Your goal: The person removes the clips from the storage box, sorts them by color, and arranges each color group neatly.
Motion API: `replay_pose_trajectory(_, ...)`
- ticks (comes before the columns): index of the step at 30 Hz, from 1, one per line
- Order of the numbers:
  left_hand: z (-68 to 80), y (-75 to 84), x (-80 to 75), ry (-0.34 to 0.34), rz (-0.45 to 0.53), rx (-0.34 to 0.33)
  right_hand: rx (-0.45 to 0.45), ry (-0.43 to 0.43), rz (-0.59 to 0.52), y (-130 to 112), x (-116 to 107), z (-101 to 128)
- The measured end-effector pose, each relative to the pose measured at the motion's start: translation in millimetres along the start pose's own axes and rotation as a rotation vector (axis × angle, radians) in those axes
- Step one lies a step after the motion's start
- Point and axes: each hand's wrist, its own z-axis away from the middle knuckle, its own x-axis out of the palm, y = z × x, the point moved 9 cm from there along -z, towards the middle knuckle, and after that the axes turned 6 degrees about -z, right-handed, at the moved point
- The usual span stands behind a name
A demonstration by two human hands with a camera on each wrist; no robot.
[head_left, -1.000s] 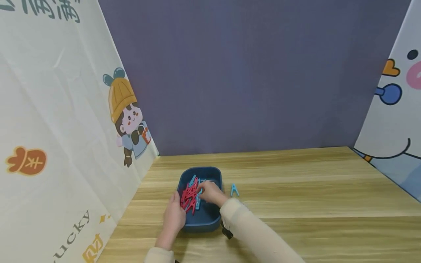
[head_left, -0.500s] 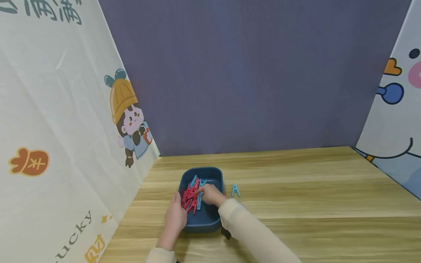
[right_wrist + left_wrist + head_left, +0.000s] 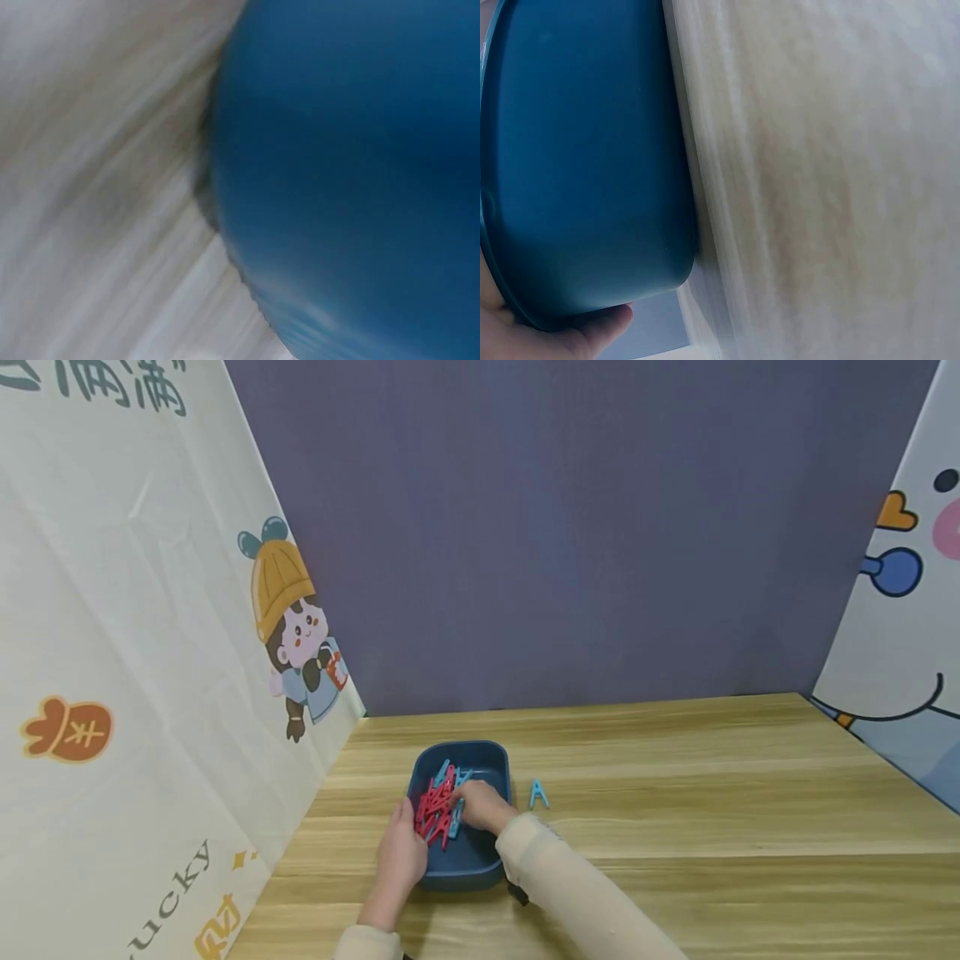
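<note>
Red clothespins [image 3: 435,812] sit heaped along the left side of the navy bin [image 3: 459,882]. From my remote seat, which hand works nearer them?

I'd watch the right hand [image 3: 483,806]: it reaches in over the right rim, and the heap lies just left of its fingertips. Blue clothespins [image 3: 455,825] lie on that side too, partly under the hand.

Is it pinching one?

I can't tell; the fingertips blend into the pins, and my right wrist view gives only bin wall and wooden table [image 3: 97,187]. The left hand [image 3: 401,852] holds the bin's left wall.

Which way do the pins point?

I read the heap's long axis as near to far, its far end leaning right, with pins crossing inside it. One red pin at the near end opens its legs nearward. The loose blue clothespin [image 3: 536,787], right of the bin, points its tip away, legs spread nearward.
</note>
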Motion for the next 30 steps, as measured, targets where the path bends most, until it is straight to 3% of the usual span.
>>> replay_pose_trajectory(17, -1.0, -0.9, 1.4, -0.026, 0.008, -0.026, -0.070, 0.031, 0.322, -12.9, -14.3, 4.3)
replay_pose_trajectory(23, -0.5, -0.9, 1.0, -0.016, 0.006, -0.018, -0.083, 0.039, 0.191, -14.2, -26.3, 6.5)
replay_pose_trajectory(30, -0.2, -1.0, 1.6, -0.023, 0.016, -0.011, -0.022, 0.032, -0.077, -6.8, -33.7, 9.5)
